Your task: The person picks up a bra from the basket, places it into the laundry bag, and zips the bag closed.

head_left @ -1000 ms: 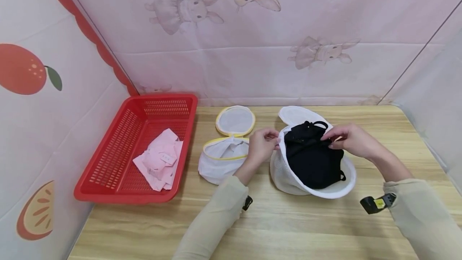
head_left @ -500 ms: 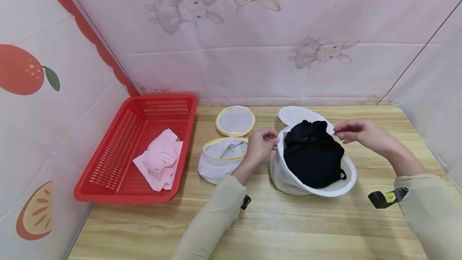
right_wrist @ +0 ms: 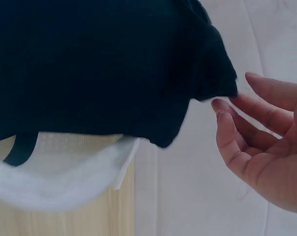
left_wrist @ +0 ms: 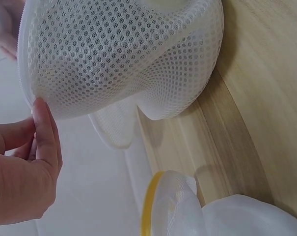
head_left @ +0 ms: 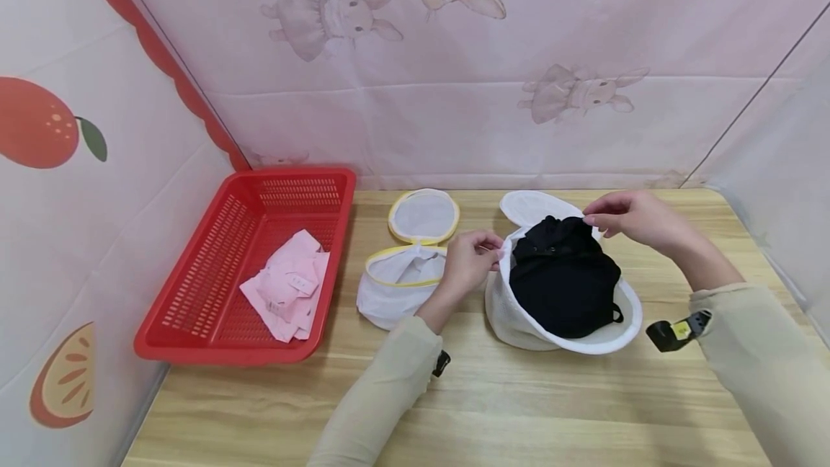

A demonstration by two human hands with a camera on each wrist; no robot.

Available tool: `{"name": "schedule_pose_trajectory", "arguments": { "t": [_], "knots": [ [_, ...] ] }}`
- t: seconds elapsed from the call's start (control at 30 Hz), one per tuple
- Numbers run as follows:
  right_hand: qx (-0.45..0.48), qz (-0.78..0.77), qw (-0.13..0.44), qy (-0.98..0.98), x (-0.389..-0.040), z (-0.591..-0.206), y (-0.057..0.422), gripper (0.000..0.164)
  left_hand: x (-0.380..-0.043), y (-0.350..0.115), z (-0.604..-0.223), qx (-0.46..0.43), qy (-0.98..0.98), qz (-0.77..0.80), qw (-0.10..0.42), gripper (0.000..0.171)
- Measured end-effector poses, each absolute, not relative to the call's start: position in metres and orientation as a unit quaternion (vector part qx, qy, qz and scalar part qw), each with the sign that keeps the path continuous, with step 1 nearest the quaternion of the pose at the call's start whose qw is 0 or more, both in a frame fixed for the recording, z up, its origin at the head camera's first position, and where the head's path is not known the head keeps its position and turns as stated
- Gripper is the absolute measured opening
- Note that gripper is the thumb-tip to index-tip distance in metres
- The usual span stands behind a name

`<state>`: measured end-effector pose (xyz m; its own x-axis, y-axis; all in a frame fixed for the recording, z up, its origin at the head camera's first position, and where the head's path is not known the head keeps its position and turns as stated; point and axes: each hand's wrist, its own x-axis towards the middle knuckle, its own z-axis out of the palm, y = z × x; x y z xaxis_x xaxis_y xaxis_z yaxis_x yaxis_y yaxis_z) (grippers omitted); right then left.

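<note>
A white mesh laundry bag with a thick round rim stands on the table, its lid flipped back. Black clothing with a small strap loop fills its opening. My left hand pinches the bag's left rim between thumb and fingers, as the left wrist view also shows. At the back right, the fingertips of my right hand meet a corner of the black clothing. The right wrist view shows that hand with its fingers bent beside the corner; I cannot tell whether they pinch it.
Left of the bag sits a smaller white bag with a yellow zip, its round lid laid back. A red basket further left holds folded pink clothes. A wall covering rises behind the wooden table.
My right hand has left the black clothing's upper part, drawn off to the right, then come back left to its back corner. The left hand stays at the rim.
</note>
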<state>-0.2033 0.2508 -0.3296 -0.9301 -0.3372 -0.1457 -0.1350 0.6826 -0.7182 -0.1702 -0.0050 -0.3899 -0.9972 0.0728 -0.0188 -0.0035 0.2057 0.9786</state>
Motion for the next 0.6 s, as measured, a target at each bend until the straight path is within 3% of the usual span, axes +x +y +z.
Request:
{"name": "schedule_pose_trajectory", "arguments": {
  "t": [0.2, 0.6],
  "knots": [
    [-0.136, -0.377, 0.132, 0.907, -0.206, -0.332, 0.238, 0.022, -0.168, -0.004, -0.388, 0.028, 0.776, 0.630, 0.030, 0.006],
    [-0.175, -0.437, 0.042, 0.881, -0.181, -0.300, 0.230, 0.016, -0.170, -0.004, -0.384, -0.044, 0.724, 0.687, 0.047, 0.007]
  ]
}}
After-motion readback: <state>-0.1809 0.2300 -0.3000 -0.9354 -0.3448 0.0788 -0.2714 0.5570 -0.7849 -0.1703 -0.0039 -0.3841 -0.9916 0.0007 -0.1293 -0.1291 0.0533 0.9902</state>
